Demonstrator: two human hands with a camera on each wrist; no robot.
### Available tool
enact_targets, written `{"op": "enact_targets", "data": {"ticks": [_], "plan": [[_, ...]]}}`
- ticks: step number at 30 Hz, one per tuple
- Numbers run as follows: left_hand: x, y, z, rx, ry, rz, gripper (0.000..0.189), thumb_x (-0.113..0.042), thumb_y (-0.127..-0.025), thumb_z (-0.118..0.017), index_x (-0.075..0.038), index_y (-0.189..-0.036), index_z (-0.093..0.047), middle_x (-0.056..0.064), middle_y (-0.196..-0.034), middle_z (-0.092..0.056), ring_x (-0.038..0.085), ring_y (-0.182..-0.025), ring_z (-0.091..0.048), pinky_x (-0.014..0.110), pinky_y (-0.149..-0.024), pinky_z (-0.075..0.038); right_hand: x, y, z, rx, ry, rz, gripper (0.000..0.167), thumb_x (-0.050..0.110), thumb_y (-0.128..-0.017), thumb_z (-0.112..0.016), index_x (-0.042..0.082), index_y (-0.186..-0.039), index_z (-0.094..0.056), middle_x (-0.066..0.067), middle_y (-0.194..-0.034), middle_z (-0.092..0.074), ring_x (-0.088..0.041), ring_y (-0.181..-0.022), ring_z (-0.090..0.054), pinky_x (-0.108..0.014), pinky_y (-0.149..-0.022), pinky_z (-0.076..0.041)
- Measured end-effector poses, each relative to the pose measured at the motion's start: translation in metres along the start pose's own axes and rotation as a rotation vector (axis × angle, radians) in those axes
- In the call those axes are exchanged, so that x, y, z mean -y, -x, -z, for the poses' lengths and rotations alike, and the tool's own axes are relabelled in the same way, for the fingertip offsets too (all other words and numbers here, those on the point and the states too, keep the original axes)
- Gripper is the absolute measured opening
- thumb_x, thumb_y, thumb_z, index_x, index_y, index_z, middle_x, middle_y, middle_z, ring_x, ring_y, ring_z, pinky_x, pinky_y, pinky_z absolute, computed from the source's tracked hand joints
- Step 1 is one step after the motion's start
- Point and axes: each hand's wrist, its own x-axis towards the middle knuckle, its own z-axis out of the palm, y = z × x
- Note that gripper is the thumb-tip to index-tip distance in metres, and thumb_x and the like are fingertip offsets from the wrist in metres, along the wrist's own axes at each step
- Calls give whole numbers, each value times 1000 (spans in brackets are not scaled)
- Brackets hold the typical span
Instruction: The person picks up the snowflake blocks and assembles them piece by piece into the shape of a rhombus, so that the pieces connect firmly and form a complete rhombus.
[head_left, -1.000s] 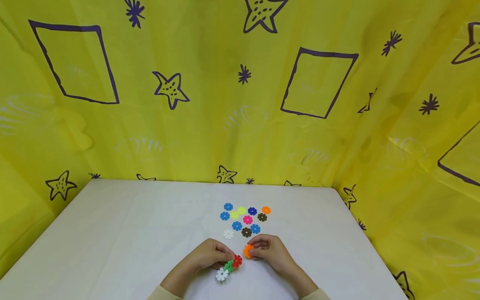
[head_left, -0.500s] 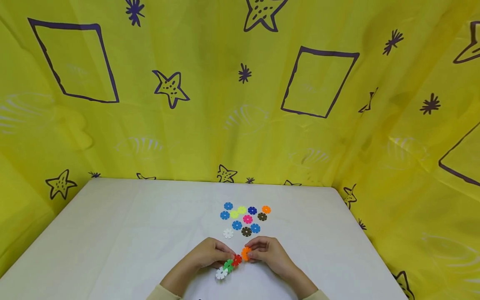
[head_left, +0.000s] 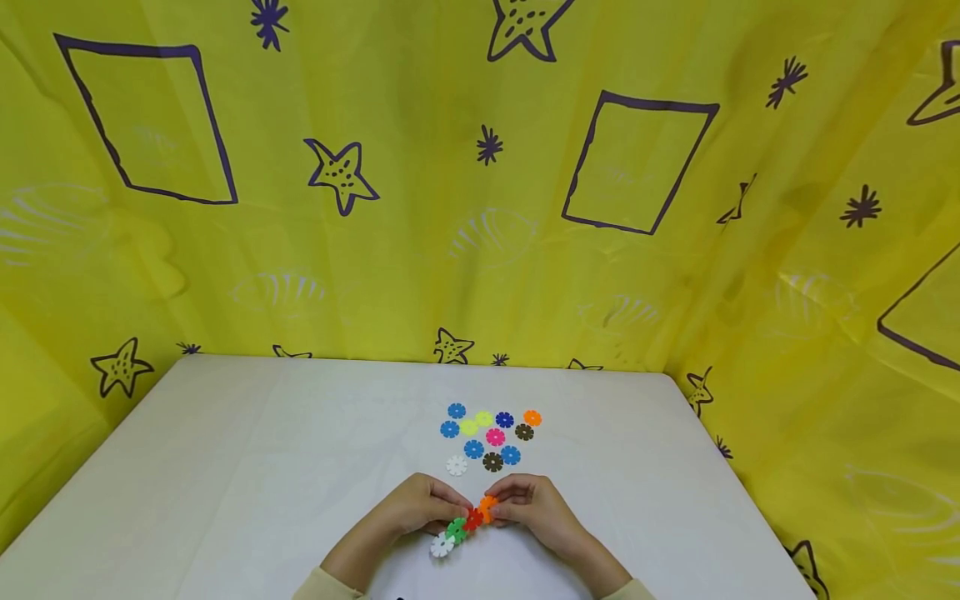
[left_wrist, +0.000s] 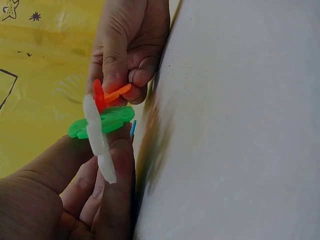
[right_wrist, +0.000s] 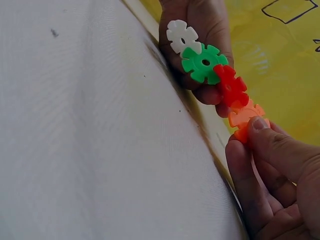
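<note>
Left hand [head_left: 423, 506]: grip pinches a chain [head_left: 455, 533] of white, green and red discs, joined in that order; the exact contact is partly hidden. Right hand [head_left: 534, 505]: grip pinches an orange disc [head_left: 489, 503] between thumb and fingers, its edge meeting the red disc; slot engagement cannot be told. The four discs form a slanting row between the hands, over the desk [head_left: 262, 467]. Just beyond, loose discs [head_left: 491, 439] in mixed colours lie flat. Patterned yellow cloth [head_left: 412, 258] behind.
</note>
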Motion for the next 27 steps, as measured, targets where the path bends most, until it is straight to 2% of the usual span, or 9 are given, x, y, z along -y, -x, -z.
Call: {"op": "enact_targets", "data": {"ticks": [6, 11, 13, 20, 27], "plan": [[0, 0, 1, -1, 4, -3, 16, -12, -86, -75, 0, -97, -78, 6, -84, -75, 6, -62, -60, 19, -58, -55, 0, 0, -2, 4, 1, 14, 27, 1, -89, -69, -15, -110, -63, -21, -98, -71, -11, -78, -70, -27, -74, -60], [0, -1, 1, -13, 13, -7, 15, -12, -85, -76, 0, -95, -78, -2, -71, -69, 6, -54, -46, 16, -51, -40, 0, -1, -5, -5, 12, 27, 25, 2, -88, -70, -14, -107, -65, -22, -95, -71, -11, -76, -69, -26, -73, -60], [0, -1, 0, -25, 21, -9, 15, -11, -84, -77, 1, -93, -78, -3, -70, -68, 7, -53, -44, 16, -51, -38, 0, 0, -5, -10, 23, 35, 25, 2, -88, -71, -14, -105, -66, -23, -95, -71, -11, -75, -69, -25, -73, -60], [-2, 2, -7, -79, 24, -9, 13, -8, -81, -79, 1, -91, -78, 3, -75, -73, 7, -56, -51, 17, -52, -44, -3, 0, -6, -11, 53, 75, 25, 4, -87, -72, -14, -104, -67, -14, -91, -72, -8, -73, -68, -23, -72, -59], [-2, 2, -6, -81, 6, -10, 13, -9, -81, -79, 0, -91, -78, 3, -77, -73, 8, -58, -52, 17, -54, -44, -3, -2, -8, -1, 48, 100, 27, 5, -88, -71, -15, -105, -66, -27, -95, -69, -7, -74, -68, -23, -72, -59]]}}
